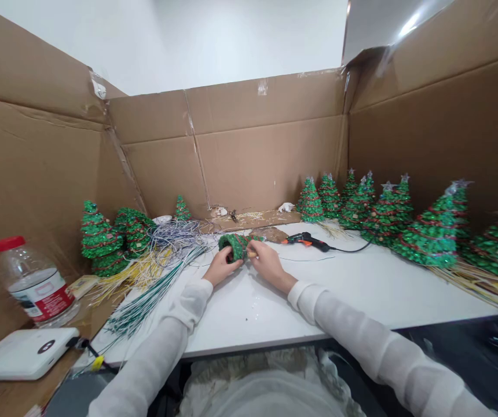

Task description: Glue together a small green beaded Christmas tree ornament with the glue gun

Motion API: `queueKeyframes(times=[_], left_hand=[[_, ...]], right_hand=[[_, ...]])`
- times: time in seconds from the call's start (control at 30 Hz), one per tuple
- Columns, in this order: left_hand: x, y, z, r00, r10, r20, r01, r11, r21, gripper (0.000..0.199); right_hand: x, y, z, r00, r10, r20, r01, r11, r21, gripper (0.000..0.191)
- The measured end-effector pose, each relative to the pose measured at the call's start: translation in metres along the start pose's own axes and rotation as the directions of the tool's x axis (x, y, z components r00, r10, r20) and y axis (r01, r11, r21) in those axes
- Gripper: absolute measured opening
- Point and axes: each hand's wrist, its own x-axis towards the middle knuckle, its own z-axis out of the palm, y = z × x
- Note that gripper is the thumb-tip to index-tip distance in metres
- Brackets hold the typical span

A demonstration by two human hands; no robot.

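Both hands are at the middle of a white table (249, 313). My left hand (222, 267) and my right hand (267, 266) together grip a small green sequinned cone (233, 247) lying on its side, partly hidden by my fingers. A pale stick end (252, 253) shows beside my right thumb. Just beyond the hands lies an orange and black hot glue gun (305, 241), its black cord trailing right. Long green wires (153, 289) fan out near my left wrist.
Finished sequinned trees (431, 234) stand in a row along the right, with more (99, 237) at left. Silver wire (173, 234), yellow strands (140, 272), a plastic water bottle (34, 281) and a white power bank (23, 353) lie left. Cardboard walls (249, 156) surround the table.
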Motion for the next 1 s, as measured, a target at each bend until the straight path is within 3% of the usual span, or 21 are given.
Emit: queueKeyframes(times=[0.43,0.77,1.0], left_hand=[[0.000,-0.001,-0.001,0.999,-0.032,0.006,0.032,0.997,-0.064,0.020],[0.001,-0.007,0.001,1.000,-0.001,-0.007,0.001,1.000,-0.002,0.022],[0.001,-0.007,-0.001,1.000,-0.005,0.025,0.008,0.994,-0.106,0.031]], right_hand=[[0.002,-0.001,0.002,0.990,-0.123,0.065,0.130,0.985,-0.115,0.015],[0.003,-0.009,0.001,0.985,-0.115,0.131,0.142,0.964,-0.224,0.014],[0.001,-0.016,0.006,0.987,-0.107,0.117,0.133,0.961,-0.243,0.036]])
